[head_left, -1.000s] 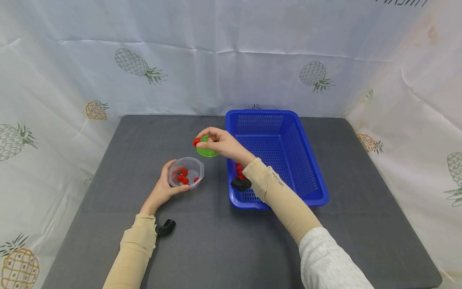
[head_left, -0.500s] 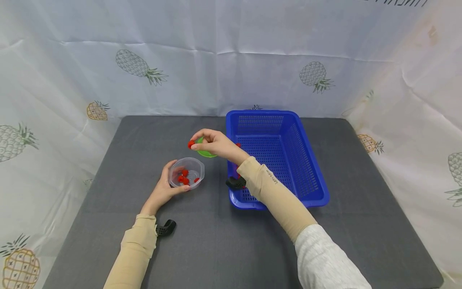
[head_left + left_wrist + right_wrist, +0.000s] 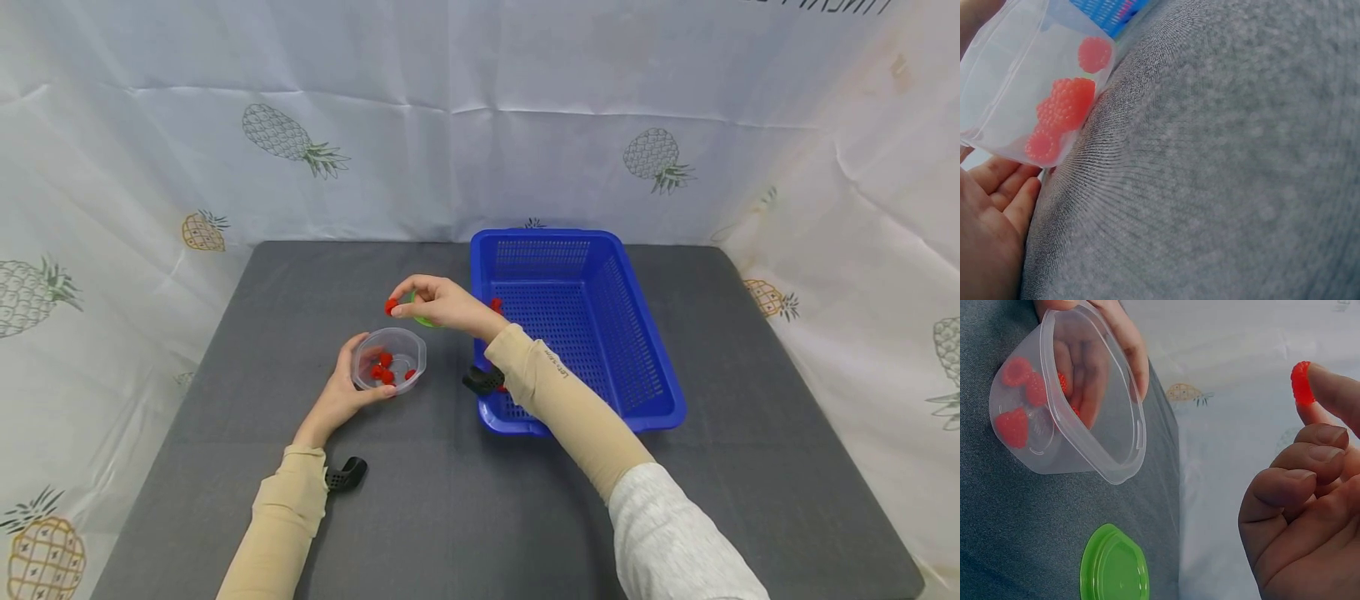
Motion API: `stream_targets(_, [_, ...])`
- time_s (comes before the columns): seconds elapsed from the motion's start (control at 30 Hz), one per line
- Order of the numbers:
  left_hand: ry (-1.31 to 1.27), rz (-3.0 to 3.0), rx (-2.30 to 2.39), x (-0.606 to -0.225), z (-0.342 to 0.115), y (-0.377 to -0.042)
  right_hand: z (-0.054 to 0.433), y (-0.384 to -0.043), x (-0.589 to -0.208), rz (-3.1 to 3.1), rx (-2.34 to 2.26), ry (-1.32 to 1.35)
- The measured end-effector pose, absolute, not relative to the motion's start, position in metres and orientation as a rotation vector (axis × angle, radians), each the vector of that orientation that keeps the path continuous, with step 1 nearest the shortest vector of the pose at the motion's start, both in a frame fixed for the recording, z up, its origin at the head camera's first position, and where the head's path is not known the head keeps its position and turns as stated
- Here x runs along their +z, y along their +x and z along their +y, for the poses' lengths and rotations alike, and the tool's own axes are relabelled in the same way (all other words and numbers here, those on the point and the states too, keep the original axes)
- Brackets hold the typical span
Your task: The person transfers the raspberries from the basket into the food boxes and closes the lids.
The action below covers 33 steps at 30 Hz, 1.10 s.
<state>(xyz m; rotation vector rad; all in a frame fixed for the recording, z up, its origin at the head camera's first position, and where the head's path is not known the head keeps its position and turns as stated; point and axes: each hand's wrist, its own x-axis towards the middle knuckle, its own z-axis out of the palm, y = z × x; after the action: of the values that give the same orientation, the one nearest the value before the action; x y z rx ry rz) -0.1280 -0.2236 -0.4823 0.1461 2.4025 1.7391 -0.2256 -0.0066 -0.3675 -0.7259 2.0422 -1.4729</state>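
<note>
A clear plastic container (image 3: 408, 343) with several red raspberries (image 3: 1014, 428) inside stands on the grey table. My left hand (image 3: 335, 400) holds it from the left, thumb at the near side and fingers curled round the far side. Behind and to the right of the container, my right hand (image 3: 442, 306) pinches one raspberry (image 3: 1302, 383) between thumb and index finger, up in the air. Its other fingers are curled in. A green lid (image 3: 1113, 565) lies on the table under the right hand, mostly hidden by it in the head view.
A blue plastic basket (image 3: 651, 333) stands to the right, with more raspberries (image 3: 497, 305) along its left side, partly hidden by the right forearm. Black wrist mounts (image 3: 347, 474) stick out from both wrists. A pineapple-print cloth (image 3: 450, 167) hangs round the back and sides.
My right hand has moved left with the pinched raspberry, and slightly toward the container. The left hand and container stay in place.
</note>
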Motion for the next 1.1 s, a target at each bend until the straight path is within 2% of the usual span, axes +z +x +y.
stream_targets(0.33, [0.147,2.378,1.730,-0.457,-0.217,-0.120,-0.013,-0.225,-0.369,2.110,-1.365,-0.762])
stream_targets(0.57, [0.141,2.391,1.716,-0.453,-0.215,-0.118,-0.016,-0.227,-0.374,2.117,-1.339,-0.775])
stream_targets(0.9, [0.165,2.395,1.748,-0.482,-0.223,-0.127,-0.020,-0.228,-0.380,2.077,-1.310,-0.734])
stream_targets(1.1, [0.181,2.415,1.744,-0.482,-0.223,-0.127,-0.021,-0.230,-0.382,2.068,-1.311,-0.722])
